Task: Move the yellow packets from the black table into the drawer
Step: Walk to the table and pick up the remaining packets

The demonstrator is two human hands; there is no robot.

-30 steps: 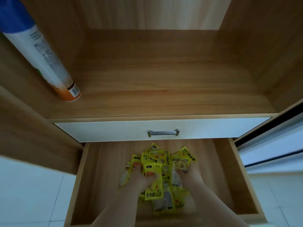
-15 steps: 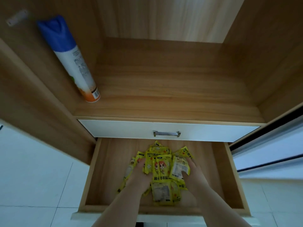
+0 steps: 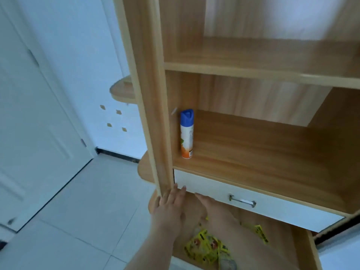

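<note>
You're facing the big wooden cabinet [image 3: 253, 133] filling the right of the frame, its open drawer [image 3: 303, 248] sitting at the lower right under the closed white drawer [image 3: 272, 207]. The yellow packets [image 3: 206, 248] are lying heaped in that open drawer, at the bottom centre, below and behind both hands. Your left hand [image 3: 171, 205] is reaching up, fingers spread and empty, touching the cabinet's upright. Your right hand [image 3: 209, 204] is lying flat, empty, nearer the heap. The spray can [image 3: 186, 133] is standing upright on the shelf above.
</note>
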